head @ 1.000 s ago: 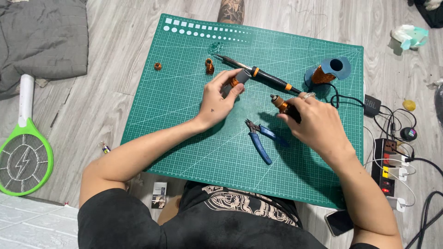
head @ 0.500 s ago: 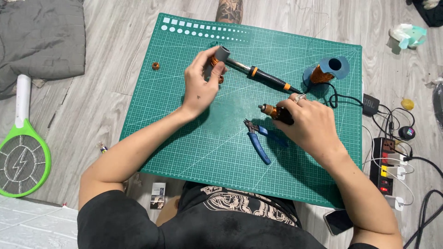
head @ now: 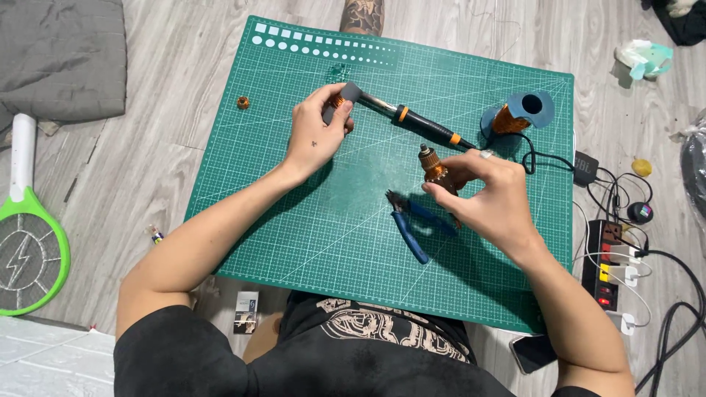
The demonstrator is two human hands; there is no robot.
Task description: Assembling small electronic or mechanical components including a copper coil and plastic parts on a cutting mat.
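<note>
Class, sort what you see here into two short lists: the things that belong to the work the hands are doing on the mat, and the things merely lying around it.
In use:
left hand on a small grey part
right hand holding a copper-wound motor core
soldering iron
blue pliers
wire spool
green cutting mat

Lying about:
green electric swatter
grey cloth
power strip
phone

Count: 2 hands, left [head: 318,132] and right [head: 491,192]. 1 green cutting mat [head: 323,220]. 1 soldering iron [head: 423,125]. 1 blue-handled pliers [head: 409,224]. 3 copper-wound pieces: one in left hand [head: 337,100], one in right [head: 432,166], one loose small one [head: 243,103]. 1 wire spool [head: 521,114]. 1 power strip [head: 606,265]. 1 green racket-shaped swatter [head: 26,242].
</note>
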